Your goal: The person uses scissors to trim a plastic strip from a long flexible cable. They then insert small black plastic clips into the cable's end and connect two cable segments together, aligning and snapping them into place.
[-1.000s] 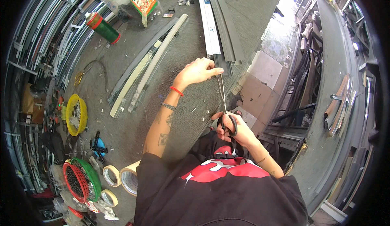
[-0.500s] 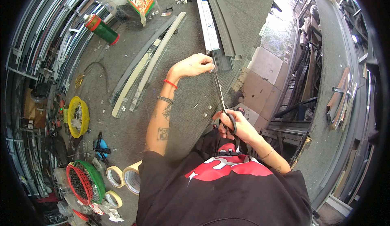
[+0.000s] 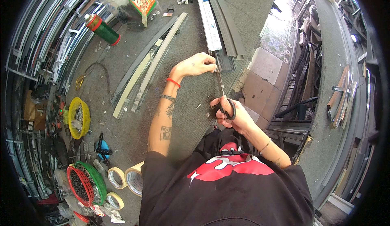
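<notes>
My right hand [image 3: 242, 119] grips a pair of scissors [image 3: 220, 84] by the black handles, with the blades pointing away from me. At the blade tips, my left hand [image 3: 196, 65] is closed in a pinch. What sits between its fingertips is too small and hidden to make out. Just beyond lies a long metal profile with a white film [image 3: 209, 25], its near end close to my left fingers. Beside it on the right is a bare grey profile [image 3: 228, 27], and a darker ribbed piece [image 3: 225, 61] pokes out from beneath.
Several pale and grey strips [image 3: 156, 55] lie left of my left arm. Farther left are a green-and-red spray can [image 3: 102, 30], a yellow basket [image 3: 72, 118], red [image 3: 73, 179] and green baskets [image 3: 100, 177], and tape rolls [image 3: 116, 179]. Metal stock lines both sides.
My right hand and the scissors have moved slightly up toward my left hand. The left hand stays pinched, nearly in place.
</notes>
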Available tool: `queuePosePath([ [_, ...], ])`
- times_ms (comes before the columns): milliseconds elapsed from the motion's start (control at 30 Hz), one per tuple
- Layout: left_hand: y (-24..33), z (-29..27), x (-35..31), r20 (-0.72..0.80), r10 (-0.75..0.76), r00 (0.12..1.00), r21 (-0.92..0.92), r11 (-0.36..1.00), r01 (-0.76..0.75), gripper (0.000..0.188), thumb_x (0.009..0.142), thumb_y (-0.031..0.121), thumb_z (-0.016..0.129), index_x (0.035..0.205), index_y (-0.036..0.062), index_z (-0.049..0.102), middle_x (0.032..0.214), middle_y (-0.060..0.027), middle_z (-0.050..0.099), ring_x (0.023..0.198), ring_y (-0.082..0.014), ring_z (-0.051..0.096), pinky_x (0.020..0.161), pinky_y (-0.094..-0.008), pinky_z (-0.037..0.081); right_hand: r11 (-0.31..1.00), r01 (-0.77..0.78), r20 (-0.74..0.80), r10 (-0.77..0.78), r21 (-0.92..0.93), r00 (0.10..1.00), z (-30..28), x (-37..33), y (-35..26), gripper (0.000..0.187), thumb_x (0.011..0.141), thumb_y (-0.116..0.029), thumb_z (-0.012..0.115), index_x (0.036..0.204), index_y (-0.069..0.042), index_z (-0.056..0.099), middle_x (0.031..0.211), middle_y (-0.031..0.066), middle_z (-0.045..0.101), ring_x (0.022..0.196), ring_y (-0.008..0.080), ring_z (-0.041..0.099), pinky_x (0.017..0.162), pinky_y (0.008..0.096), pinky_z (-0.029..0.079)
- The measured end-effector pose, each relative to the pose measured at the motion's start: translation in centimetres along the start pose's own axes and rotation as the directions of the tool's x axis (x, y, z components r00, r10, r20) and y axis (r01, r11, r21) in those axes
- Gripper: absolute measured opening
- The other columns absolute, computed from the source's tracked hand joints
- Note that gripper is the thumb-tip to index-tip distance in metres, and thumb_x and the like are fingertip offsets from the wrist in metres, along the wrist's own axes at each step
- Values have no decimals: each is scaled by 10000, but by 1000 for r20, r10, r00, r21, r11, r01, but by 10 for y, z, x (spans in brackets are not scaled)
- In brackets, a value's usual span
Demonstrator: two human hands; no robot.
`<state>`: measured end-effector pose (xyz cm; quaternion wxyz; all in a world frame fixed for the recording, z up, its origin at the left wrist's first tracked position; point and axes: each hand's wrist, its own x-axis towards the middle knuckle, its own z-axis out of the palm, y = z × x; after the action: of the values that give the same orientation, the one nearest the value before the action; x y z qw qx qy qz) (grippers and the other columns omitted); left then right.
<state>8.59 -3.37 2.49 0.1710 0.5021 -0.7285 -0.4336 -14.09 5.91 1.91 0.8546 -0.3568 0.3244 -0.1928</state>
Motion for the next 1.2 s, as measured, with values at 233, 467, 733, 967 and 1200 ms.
queuePosePath([
  [233, -10, 1, 1, -13, 37, 999, -82, 996, -38, 278, 849, 242, 539, 751, -11, 600, 632, 6, 516, 615, -71, 426, 567, -266, 357, 999, -2, -33, 0, -51, 999, 3, 0, 0, 511, 908, -498, 493, 1027, -2, 538, 580, -31, 394, 487, 57, 365, 405, 196, 234],
  [467, 8, -2, -5, 25, 8, 1000, -125, 992, -5, 266, 869, 244, 535, 723, 25, 575, 629, 59, 473, 563, -34, 363, 497, -225, 292, 1000, 15, -17, -15, -8, 1000, 2, 9, -3, 496, 915, -483, 491, 1028, -1, 536, 578, -29, 398, 474, 52, 354, 396, 184, 250],
  [733, 3, -1, -4, 45, -26, 999, -156, 987, 33, 254, 873, 257, 538, 733, 51, 592, 645, 64, 490, 559, -26, 361, 494, -213, 291, 999, 40, -5, -40, 33, 999, 0, 13, -1, 470, 922, -465, 493, 1011, -5, 539, 568, -30, 404, 461, 46, 351, 382, 187, 245],
  [967, -2, 4, 0, -28, -22, 999, -89, 996, 20, 306, 867, 293, 581, 753, 9, 591, 659, 41, 519, 602, -54, 432, 528, -253, 362, 1000, -4, 34, 3, 15, 999, -5, 11, -3, 482, 910, -484, 507, 1007, -13, 537, 607, -11, 464, 509, 76, 451, 398, 201, 292],
  [1200, 33, 16, -14, -244, -182, 953, 279, 927, 249, 578, 736, 589, 636, 918, 47, 553, 661, -107, 591, 625, -226, 590, 616, -352, 460, 984, -83, 403, 141, -157, 904, -40, -44, -17, 671, 885, -602, 414, 1149, 12, 464, 714, 59, 536, 643, 136, 545, 458, 223, 389],
])
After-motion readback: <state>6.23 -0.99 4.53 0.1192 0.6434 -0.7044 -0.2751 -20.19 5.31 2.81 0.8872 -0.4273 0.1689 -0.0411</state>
